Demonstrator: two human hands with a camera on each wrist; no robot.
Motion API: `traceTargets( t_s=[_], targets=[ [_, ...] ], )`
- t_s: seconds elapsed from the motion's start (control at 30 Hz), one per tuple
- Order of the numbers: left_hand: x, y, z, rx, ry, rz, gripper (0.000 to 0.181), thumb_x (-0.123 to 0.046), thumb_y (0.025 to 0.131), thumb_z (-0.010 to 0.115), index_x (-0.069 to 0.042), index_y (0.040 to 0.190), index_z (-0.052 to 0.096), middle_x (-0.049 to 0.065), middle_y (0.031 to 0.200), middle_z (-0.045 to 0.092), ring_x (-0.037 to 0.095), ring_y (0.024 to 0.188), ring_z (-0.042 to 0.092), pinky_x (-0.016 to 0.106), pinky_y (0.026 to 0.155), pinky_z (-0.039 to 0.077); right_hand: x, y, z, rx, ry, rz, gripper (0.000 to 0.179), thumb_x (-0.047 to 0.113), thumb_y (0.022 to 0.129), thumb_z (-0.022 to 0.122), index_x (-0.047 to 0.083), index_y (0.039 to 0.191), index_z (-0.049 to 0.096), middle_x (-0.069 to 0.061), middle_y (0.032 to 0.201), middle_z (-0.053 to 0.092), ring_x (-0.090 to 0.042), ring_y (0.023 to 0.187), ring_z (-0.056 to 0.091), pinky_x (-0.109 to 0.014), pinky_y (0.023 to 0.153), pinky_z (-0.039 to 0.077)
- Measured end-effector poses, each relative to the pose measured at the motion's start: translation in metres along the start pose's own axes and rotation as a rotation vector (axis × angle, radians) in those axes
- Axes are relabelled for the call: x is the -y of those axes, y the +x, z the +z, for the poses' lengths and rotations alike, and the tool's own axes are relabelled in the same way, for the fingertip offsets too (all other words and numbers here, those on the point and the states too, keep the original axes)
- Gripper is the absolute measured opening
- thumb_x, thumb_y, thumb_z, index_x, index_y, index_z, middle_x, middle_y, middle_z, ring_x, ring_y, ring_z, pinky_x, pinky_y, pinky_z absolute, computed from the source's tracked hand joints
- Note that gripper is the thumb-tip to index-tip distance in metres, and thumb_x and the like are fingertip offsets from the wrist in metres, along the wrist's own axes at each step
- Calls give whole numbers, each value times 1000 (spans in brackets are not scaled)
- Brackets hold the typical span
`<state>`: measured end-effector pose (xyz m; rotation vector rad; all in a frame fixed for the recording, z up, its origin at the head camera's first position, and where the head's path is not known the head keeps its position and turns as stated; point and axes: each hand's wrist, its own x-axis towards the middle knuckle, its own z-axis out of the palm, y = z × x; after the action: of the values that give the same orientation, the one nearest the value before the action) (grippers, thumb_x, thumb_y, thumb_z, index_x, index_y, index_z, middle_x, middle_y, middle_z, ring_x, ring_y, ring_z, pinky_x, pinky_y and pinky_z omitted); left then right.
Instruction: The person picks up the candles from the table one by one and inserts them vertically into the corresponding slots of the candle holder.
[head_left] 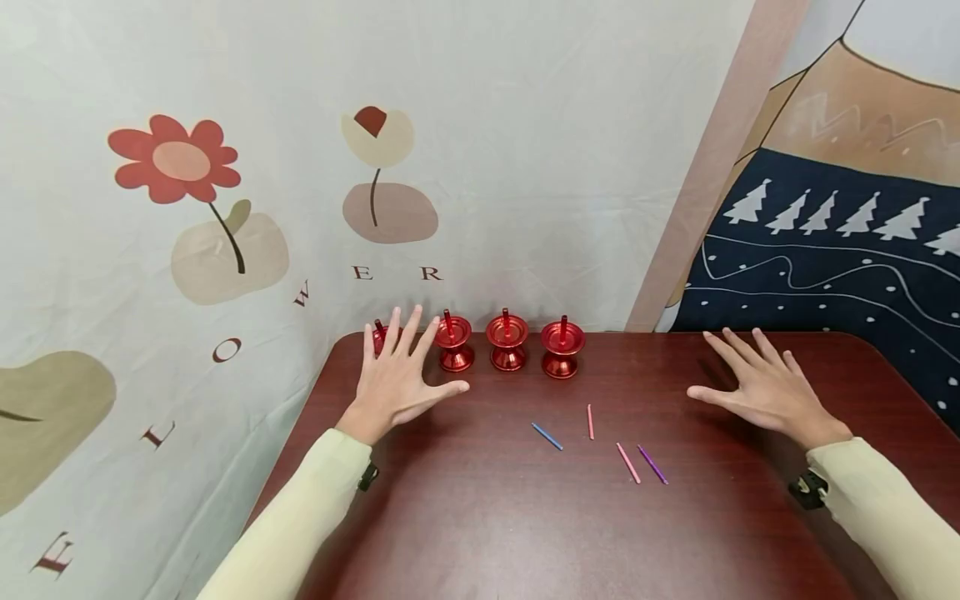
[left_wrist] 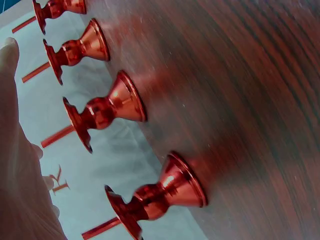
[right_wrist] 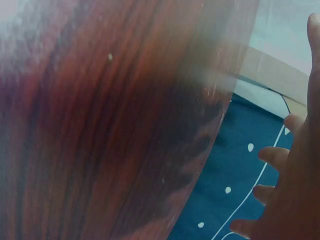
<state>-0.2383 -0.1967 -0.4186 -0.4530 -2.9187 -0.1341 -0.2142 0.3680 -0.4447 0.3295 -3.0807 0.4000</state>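
Observation:
Several shiny red candle holders, one of them a candle holder (head_left: 507,340) near the middle, stand upright in a row by the table's back edge. Each has a dish and a thin upright spike. My left hand (head_left: 396,379) spreads its fingers above the table and partly hides the leftmost candle holder (head_left: 378,333); it holds nothing. In the left wrist view a candle holder (left_wrist: 157,197) shows close by. My right hand (head_left: 772,392) is spread too, over the right side, and holds nothing. Between the hands lie a blue candle (head_left: 547,436), a pink candle (head_left: 590,422), another pink candle (head_left: 628,463) and a purple candle (head_left: 652,465).
The dark reddish-brown table (head_left: 480,533) has rounded back corners. Close behind it hangs a pale cloth (head_left: 540,167) printed with flowers and letters. To the right is a dark blue cloth (head_left: 810,267) with white trees.

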Motion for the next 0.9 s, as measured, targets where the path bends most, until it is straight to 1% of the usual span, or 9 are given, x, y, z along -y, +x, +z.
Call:
traceTargets(
  t_s=[0.1,0.33,0.5,0.63,0.7,0.77,0.9],
  targets=[
    [-7,-2,-1,-17,-5,15,117,-91,88,56,-22,177,25,9,185,11,37,169,-4,69,128,-9,3,0,2,-5,-10,-11,107,72,98,65,15,177,21,-32,176,22,-61,161,6,-89,115,13],
    [-31,-3,3,-65,-70,51,118,-91,87,57,-23,178,24,5,185,10,34,169,-4,67,129,-10,18,2,5,-6,-11,-31,107,74,97,66,15,176,24,-29,176,25,-59,161,9,-88,115,14],
    [-50,-3,11,-70,-114,86,118,-90,88,58,-22,178,24,6,185,13,32,170,-3,65,130,-9,35,1,10,-21,28,-58,102,72,97,68,15,175,31,-26,176,29,-58,161,11,-87,117,15],
    [-64,-2,21,-93,-160,131,119,-88,87,61,-18,177,25,7,184,17,31,170,1,66,130,-4,48,0,14,-23,74,-77,102,68,97,72,15,174,32,-26,175,31,-58,161,13,-87,116,15],
    [-72,-1,25,-110,-206,164,119,-85,88,64,-16,177,25,9,183,18,31,170,3,68,130,0,54,0,16,-24,115,-87,102,65,96,74,14,174,33,-26,175,32,-59,161,14,-87,117,16],
    [-80,0,28,-126,-267,204,119,-80,89,68,-12,176,26,10,182,21,32,169,6,68,130,4,60,-1,19,-20,179,-102,100,60,97,77,12,173,34,-28,174,33,-60,160,14,-86,117,16],
    [-94,8,33,-126,-413,265,115,-70,91,75,-7,175,26,11,181,24,33,169,8,66,131,10,73,-4,22,-22,351,-145,95,46,97,83,6,170,38,-30,172,35,-61,159,16,-84,119,17]
  ],
)
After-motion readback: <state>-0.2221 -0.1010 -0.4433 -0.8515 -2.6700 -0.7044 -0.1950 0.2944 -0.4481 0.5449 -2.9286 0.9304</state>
